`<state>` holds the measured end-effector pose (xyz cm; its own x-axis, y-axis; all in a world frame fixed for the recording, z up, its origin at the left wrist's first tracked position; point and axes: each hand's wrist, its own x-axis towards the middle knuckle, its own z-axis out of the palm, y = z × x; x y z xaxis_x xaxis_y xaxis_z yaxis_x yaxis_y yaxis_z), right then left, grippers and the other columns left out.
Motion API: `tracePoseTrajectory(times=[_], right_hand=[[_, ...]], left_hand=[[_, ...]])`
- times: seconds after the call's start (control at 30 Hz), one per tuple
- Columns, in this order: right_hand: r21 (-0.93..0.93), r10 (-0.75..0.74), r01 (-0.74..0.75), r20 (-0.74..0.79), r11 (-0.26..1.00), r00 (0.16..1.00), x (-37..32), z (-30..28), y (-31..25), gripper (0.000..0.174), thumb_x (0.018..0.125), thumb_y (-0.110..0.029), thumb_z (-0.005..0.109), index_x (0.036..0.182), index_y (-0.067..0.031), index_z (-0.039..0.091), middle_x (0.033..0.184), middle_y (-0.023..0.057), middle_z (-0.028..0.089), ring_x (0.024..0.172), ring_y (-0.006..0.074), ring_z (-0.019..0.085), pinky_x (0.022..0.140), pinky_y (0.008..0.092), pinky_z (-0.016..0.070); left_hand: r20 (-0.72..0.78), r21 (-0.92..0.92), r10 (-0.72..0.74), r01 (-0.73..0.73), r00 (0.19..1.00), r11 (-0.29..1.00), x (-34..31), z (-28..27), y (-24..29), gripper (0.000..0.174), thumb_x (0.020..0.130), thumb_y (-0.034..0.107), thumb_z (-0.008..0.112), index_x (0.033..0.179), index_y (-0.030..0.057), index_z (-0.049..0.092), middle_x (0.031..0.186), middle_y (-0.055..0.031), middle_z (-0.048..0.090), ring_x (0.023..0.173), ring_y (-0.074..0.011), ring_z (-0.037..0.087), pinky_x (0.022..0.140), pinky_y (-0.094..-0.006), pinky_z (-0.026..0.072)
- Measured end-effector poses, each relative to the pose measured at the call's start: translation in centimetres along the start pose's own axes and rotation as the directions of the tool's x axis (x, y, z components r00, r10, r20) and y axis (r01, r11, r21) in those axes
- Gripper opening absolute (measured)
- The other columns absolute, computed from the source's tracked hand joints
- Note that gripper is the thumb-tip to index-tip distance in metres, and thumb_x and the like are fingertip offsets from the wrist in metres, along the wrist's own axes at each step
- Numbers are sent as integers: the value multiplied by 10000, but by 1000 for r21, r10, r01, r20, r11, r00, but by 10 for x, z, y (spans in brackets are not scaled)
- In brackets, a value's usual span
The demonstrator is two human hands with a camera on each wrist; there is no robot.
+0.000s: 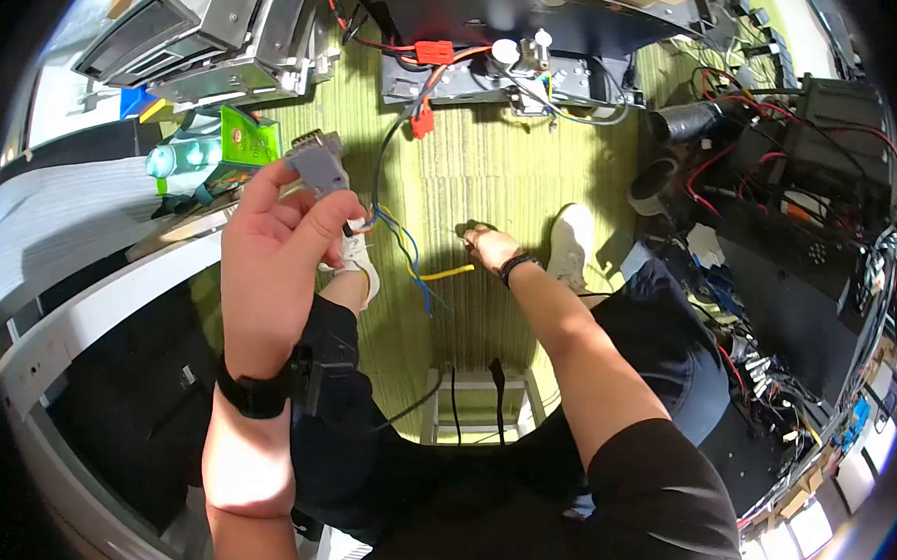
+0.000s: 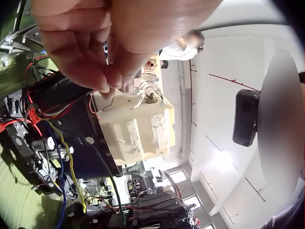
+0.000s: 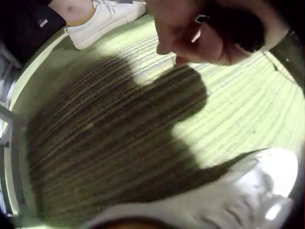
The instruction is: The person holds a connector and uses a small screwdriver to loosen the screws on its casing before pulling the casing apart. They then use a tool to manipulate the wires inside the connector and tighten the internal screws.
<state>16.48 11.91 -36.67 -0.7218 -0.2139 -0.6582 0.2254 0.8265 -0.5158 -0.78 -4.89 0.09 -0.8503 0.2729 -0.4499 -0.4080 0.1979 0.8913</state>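
Note:
In the head view my left hand [image 1: 280, 253] is raised at the left, thumb and fingers pinching a grey D-sub connector [image 1: 318, 166] with a metal end. Below its fingertips, loose blue [image 1: 407, 250] and yellow wires [image 1: 447, 273] spread in the air. The left wrist view shows that left hand [image 2: 95, 43] from close by, with the connector hidden; a yellow wire [image 2: 71, 164] hangs past it. My right hand [image 1: 493, 248] is low over the carpet, fingers curled around a small black object [image 3: 236, 28] with a shiny bit; I cannot tell its kind.
Ahead stands a black metal chassis [image 1: 510, 27] with red connectors [image 1: 433, 52] on its cables. Cable-strewn black equipment [image 1: 823, 176] fills the right side. A green box [image 1: 246, 143] and a clear bottle [image 1: 184, 156] sit at left. White shoes [image 1: 570, 240] rest on the striped green carpet [image 1: 474, 161].

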Motion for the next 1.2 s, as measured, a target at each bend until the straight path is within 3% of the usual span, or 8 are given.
tracePoseTrajectory(times=[0.27,0.5,0.57,0.63,0.83,0.97,1.07,1.2], right_hand=[[-165,-164,160,-6,973,986,30,15,8,280,824,-44,521,1089,-93,596,1192,193,551,1004,334,630,867,411,521],[80,37,-40,33,996,999,37,-12,3,432,756,81,575,1163,-62,565,1138,187,610,1038,332,621,854,412,542],[-14,182,-182,142,983,973,41,-46,10,628,654,79,695,1239,-75,528,1178,190,615,1059,315,620,827,413,550],[-115,39,-37,18,993,999,9,-98,18,233,890,-254,593,1001,-51,615,1022,179,636,937,350,625,790,445,503],[-379,-234,156,-171,912,957,-130,-283,-9,222,900,-238,570,971,-29,599,940,189,629,933,360,612,812,430,491],[-149,-273,230,-602,962,750,-231,-347,-75,144,874,-127,637,955,-10,617,910,179,637,864,354,620,753,400,497],[267,12,393,-839,880,544,-295,-367,-176,76,909,-87,635,955,-26,639,780,-11,619,617,30,494,570,185,415],[346,69,628,-904,697,422,-304,-358,-259,76,898,-63,636,961,-21,646,842,-3,658,669,41,528,609,193,437]], left_hand=[[-13,5,-67,67,998,998,-1,6,2,323,842,31,685,1125,-36,543,831,-78,656,606,-75,536,547,-208,425],[31,-21,-72,72,997,997,4,9,5,329,884,34,626,1195,-14,528,817,-72,647,600,-73,545,561,-205,462],[64,-25,-34,36,997,999,4,8,4,349,886,43,627,1218,-17,536,836,-66,652,614,-68,551,571,-210,470],[88,-124,13,-2,996,992,2,15,8,353,896,53,617,1232,-22,544,857,-68,655,625,-68,556,575,-222,478],[145,-315,176,-123,974,941,-1,27,12,343,901,86,618,1213,-42,551,906,-65,660,733,-96,612,685,-223,508],[213,-261,209,-151,954,953,-1,28,15,338,930,135,598,1235,-4,550,904,-56,653,736,-88,600,688,-223,504],[232,-311,185,-107,955,944,-3,31,18,314,956,148,571,1244,26,549,897,-32,636,730,-62,565,694,-207,488],[278,-382,128,-13,952,924,-1,32,18,298,974,124,534,1258,33,537,936,-12,597,742,-51,516,718,-202,467]])
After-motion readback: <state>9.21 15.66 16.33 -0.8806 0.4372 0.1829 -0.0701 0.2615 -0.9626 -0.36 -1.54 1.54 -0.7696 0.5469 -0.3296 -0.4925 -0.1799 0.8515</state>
